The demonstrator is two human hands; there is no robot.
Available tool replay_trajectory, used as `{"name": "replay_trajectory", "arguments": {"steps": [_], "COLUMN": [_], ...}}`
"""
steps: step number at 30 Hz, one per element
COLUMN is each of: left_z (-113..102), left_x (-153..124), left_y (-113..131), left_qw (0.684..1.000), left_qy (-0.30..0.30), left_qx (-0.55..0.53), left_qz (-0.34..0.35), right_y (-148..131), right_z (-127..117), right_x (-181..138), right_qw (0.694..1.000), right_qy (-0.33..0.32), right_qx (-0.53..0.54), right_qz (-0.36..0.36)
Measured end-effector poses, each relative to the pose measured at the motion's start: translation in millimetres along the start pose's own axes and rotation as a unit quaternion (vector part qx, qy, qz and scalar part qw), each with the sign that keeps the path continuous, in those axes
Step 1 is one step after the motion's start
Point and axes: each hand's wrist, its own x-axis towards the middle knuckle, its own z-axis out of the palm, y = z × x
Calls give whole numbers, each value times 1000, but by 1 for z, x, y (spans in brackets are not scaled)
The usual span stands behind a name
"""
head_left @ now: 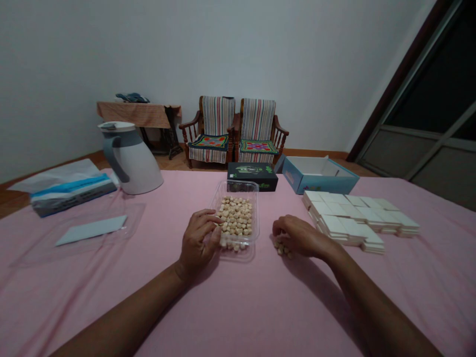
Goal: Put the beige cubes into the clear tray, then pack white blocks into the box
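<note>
Most tan pieces (238,215) lie in the clear tub (257,208), centre; a small pile (282,249) lies outside, right of it on the cloth (238,307); the left hand (201,240), fingers bent narrow, is at the tub's left side; the right hand (297,235) curls over the pile; what either holds, I cannot tell.

I read beige on the pieces (236,215) by the left hand (201,240), and the same beige under the right hand (297,235). Beneath both, my camera gives me a pink cloth (238,307). Right of the right hand, the tiles (351,210) look cream-white. Beyond the hands I get a black box (245,170) with green print, a light-blue box (320,183), white inside, and striped chair covers (219,116). Well left: a white jug (141,168), grey-handled.
</note>
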Motion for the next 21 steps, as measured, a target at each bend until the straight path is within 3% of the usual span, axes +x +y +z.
{"name": "replay_trajectory", "arguments": {"steps": [4, 8, 11, 14, 17, 19, 21], "left_z": [0, -1, -1, 0, 0, 0, 0], "left_x": [-1, 0, 0, 1, 0, 0, 1], "left_y": [-2, -2, -1, 0, 0, 0, -1], "left_qw": [1000, 1000, 1000, 1000, 1000, 1000, 1000], "left_qy": [3, -1, 1, 1, 0, 2, 5], "left_qx": [-1, -1, 1, 3, -3, -6, -5], "left_qz": [5, 5, 7, 2, -3, 2, 11], "right_y": [-3, -8, -5, -3, -13, -22, -28], "right_z": [4, 5, 6, 3, -1, -3, -3], "right_x": [3, 7, 8, 9, 13, 15, 16], "right_qw": [999, 999, 1000, 994, 947, 892, 855], "right_qy": [-51, -47, -17, 69, 162, 188, 206], "right_qx": [-16, -5, 6, 84, 274, 405, 467], "right_qz": [5, -2, 4, -3, -37, -71, -94]}}
